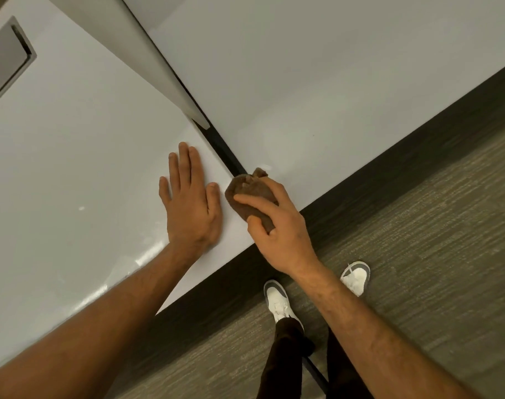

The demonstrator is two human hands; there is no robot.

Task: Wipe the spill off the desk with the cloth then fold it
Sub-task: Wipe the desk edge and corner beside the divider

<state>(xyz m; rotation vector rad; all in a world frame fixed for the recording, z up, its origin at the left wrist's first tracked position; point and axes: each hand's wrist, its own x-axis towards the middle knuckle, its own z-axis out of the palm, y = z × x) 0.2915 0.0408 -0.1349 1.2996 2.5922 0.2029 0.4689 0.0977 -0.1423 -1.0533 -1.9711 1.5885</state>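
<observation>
White desk [72, 156] is sitting over grey carpet [418, 226]. Brown cloth [252, 194], bunched, is lying near the desk's front edge by a dark seam, long axis running diagonally. Right hand [277, 223] is gripping it, fingers curled round. Left hand [190, 205] is resting flat, fingers straight.

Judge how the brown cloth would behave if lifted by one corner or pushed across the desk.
The cloth is bunched in the right hand, so it is probably floppy and would hang limp. It looks small and thin, so likely light. The desk looks smooth and glossy, so it should slide easily.
</observation>
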